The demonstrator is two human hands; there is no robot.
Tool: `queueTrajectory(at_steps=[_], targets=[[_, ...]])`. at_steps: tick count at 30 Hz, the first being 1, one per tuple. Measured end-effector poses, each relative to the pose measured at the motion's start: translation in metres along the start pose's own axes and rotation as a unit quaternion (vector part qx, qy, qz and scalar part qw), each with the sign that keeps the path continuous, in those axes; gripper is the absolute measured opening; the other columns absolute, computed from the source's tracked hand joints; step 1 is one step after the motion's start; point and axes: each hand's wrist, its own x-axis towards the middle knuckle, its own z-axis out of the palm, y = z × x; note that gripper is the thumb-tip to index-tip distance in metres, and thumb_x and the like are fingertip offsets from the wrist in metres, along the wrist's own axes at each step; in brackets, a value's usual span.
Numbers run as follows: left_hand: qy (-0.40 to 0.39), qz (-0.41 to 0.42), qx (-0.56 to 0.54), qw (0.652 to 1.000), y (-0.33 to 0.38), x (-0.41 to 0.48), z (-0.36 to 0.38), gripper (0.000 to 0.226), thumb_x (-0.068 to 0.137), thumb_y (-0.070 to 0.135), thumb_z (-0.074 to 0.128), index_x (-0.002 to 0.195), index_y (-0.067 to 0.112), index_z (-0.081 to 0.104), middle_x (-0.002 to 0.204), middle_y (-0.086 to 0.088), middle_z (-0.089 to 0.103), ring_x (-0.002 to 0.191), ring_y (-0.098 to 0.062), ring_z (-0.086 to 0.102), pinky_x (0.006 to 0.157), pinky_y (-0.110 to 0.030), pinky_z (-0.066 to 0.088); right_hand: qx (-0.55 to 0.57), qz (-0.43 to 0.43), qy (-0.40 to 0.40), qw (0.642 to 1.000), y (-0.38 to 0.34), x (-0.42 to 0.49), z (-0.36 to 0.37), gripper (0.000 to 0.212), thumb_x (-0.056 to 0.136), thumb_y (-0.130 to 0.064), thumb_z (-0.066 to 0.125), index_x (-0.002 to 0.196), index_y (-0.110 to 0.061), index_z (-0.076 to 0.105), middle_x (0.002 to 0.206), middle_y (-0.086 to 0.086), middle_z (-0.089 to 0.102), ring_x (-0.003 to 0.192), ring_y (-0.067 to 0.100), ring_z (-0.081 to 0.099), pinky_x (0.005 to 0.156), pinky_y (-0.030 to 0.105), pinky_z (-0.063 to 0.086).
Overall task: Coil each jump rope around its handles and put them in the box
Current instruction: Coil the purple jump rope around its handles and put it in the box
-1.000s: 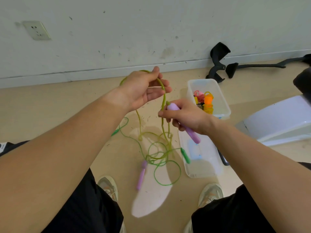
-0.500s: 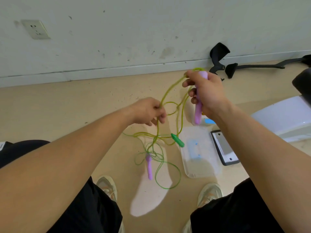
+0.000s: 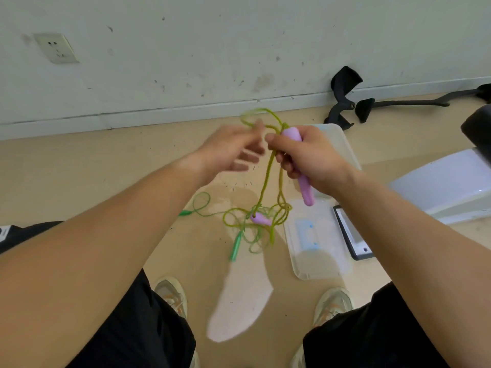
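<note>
Just right of centre, the right hand [image 3: 310,160] is clenched round a purple handle [image 3: 305,192] of the yellow-green jump rope [image 3: 265,179]. The left hand [image 3: 231,152] is blurred, its fingers loosely spread. A rope loop arcs over its topmost finger, but I cannot tell whether it is pinched. Below, the rope drops into a tangle with the second purple handle [image 3: 261,219] and a green rope [image 3: 202,205]. The clear box [image 3: 344,147] sits behind the right hand — contents hidden. A clear lid [image 3: 318,256] lies flat, lower right of centre.
</note>
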Motion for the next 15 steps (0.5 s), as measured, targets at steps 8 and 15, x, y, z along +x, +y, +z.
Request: queueTrajectory(at_steps=[8, 15], targets=[[-0.204, -0.015, 0.239, 0.949, -0.026, -0.008, 0.008, 0.025, 0.105, 0.023, 0.045, 0.101, 0.010, 0.066, 0.100, -0.003, 0.075, 0.099, -0.028, 0.070, 0.083, -0.031, 0.050, 0.135, -0.026, 0.140, 0.980, -0.012, 0.013, -0.021, 0.025, 0.095, -0.033, 0.066, 0.082, -0.011, 0.063, 0.063, -0.004, 0.055, 0.048, 0.011, 0.041, 0.045, 0.023, 0.033], [-0.086, -0.006, -0.060, 0.994, 0.009, -0.003, -0.004, 0.021, 0.107, 0.022, 0.040, 0.101, 0.012, 0.058, 0.084, 0.000, 0.076, 0.075, -0.019, 0.075, 0.067, -0.029, 0.060, 0.003, 0.065, -0.018, 0.998, 0.009, 0.002, -0.016, 0.026, 0.097, -0.034, 0.060, 0.085, -0.012, 0.069, 0.058, -0.002, 0.046, 0.046, 0.014, 0.035, 0.046, 0.023, 0.027]])
